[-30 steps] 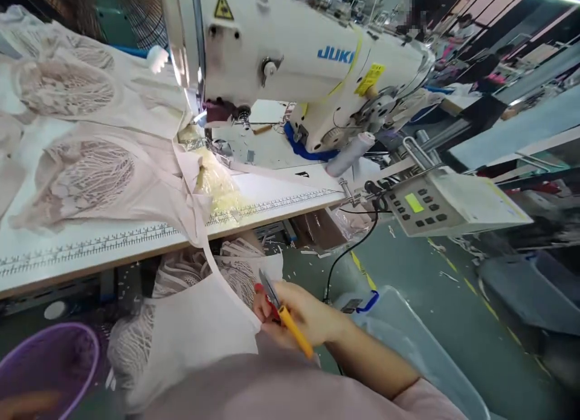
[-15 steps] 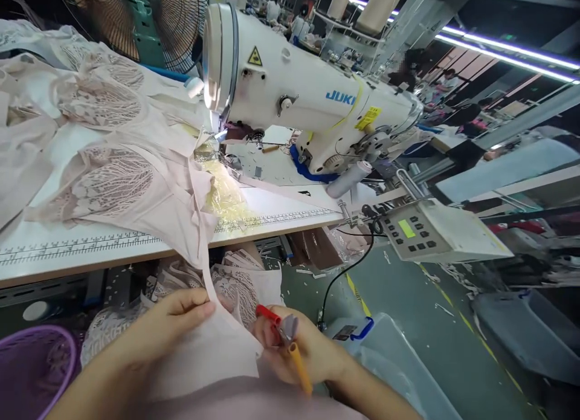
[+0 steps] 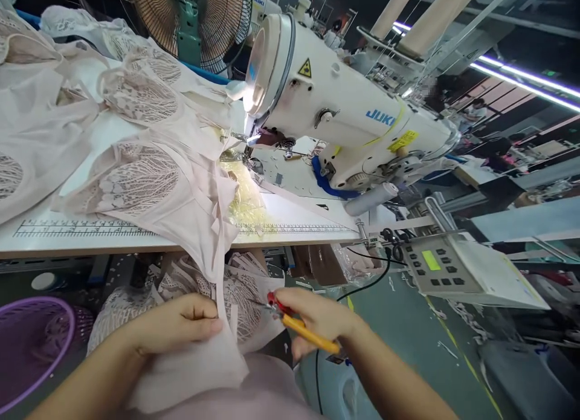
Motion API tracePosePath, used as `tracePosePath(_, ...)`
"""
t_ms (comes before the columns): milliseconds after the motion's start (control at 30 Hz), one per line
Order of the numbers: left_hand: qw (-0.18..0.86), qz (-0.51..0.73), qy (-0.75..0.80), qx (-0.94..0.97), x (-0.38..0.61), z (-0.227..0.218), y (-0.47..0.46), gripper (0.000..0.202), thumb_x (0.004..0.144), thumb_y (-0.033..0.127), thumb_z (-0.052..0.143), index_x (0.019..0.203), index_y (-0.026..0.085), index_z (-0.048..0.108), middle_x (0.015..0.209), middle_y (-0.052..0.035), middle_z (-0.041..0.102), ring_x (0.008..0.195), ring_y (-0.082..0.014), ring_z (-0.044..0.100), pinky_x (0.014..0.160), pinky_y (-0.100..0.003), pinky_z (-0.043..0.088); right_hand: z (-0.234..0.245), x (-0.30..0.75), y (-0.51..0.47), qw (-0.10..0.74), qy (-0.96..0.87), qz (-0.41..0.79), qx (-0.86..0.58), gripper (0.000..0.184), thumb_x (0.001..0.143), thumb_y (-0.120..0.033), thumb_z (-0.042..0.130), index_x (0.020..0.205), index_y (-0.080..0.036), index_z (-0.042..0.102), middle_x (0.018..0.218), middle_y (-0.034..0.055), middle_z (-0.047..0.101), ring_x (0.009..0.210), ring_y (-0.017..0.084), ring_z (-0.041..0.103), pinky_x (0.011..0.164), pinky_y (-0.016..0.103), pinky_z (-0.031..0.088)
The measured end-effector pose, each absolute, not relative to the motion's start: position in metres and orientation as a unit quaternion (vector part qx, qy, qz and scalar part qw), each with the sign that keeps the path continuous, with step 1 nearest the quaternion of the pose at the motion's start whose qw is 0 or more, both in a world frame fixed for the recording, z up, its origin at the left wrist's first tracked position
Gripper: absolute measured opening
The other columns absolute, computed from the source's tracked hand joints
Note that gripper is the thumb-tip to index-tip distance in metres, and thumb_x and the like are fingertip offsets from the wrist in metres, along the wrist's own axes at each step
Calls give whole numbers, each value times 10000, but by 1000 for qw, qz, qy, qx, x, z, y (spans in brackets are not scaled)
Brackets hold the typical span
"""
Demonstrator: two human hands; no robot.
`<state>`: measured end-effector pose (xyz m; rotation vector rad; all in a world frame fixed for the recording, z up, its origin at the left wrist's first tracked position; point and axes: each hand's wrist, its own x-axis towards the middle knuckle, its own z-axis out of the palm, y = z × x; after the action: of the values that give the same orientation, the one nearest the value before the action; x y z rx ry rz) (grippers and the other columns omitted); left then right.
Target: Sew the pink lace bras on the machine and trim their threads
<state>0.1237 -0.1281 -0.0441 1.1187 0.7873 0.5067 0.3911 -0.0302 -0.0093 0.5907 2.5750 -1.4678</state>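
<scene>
My left hand pinches the pale pink fabric piece on my lap, close to where a narrow strip runs up to the table. My right hand grips thread snips with a yellow and red handle, blades pointing left toward the strip. The strip joins a chain of pink lace-panelled garment pieces lying on the white table. Behind them stands a white JUKI sewing machine.
A purple basket sits low left. More lace pieces hang under the table. A grey control panel juts out at the right with a black cable below. A fan stands behind the table. A translucent bin is beside my right knee.
My left hand came into view and took hold of the fabric. The right hand turned the snips toward the strip. The view shifted up and left.
</scene>
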Motion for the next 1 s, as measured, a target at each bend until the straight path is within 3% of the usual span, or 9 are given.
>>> tracePosePath(200,770,251,349,472,127,-47,-131,502,777,596,556,558,180,380,556,61,291,523,-72,229,488,-248,154,3,370,3,209,885,-385,157,577,667,-741,602,651,-184,451,602,-47,394,533,95,321,499,222,264)
tracePosePath(400,768,253,369,458,126,-49,-134,512,739,615,585,545,177,405,528,68,282,499,-67,213,476,-252,134,26,341,5,233,900,-348,120,542,677,-702,627,635,-186,463,592,-46,398,523,93,293,494,224,261)
tracePosePath(533,760,252,376,466,124,-50,-134,542,724,642,577,523,183,370,513,70,262,486,-65,205,464,-246,136,27,339,6,223,898,-352,141,572,658,-702,640,570,-193,395,538,-65,320,506,85,247,483,230,209)
tracePosePath(667,717,256,396,513,124,-39,-136,498,780,601,533,554,161,479,586,31,396,545,-92,346,508,-225,277,21,347,5,140,889,-395,183,646,613,-763,620,539,-197,318,530,-73,267,509,81,215,477,226,191)
tracePosePath(767,626,290,444,572,129,-17,-139,433,850,494,484,602,162,605,750,-29,545,658,-135,503,600,-236,396,13,354,-4,25,851,-475,223,663,597,-840,542,621,-192,403,607,-41,435,552,97,343,514,222,291)
tracePosePath(833,563,309,471,605,133,-2,-139,415,861,456,472,615,181,661,811,-59,606,697,-163,563,613,-245,441,4,357,-16,-56,792,-569,216,671,606,-845,527,724,-190,442,776,23,576,681,138,489,630,258,398)
tracePosePath(900,511,319,483,635,139,10,-138,382,850,449,481,658,215,713,818,-74,649,715,-187,602,615,-255,478,-7,357,-31,-125,700,-677,189,663,602,-825,562,764,-198,418,898,75,616,824,182,560,742,311,440)
tracePosePath(1000,426,327,508,673,147,16,-136,278,830,408,520,756,284,757,792,-59,685,702,-189,637,613,-247,502,-22,355,-52,-188,587,-769,172,650,557,-753,678,734,-207,373,849,64,608,759,163,568,654,285,448)
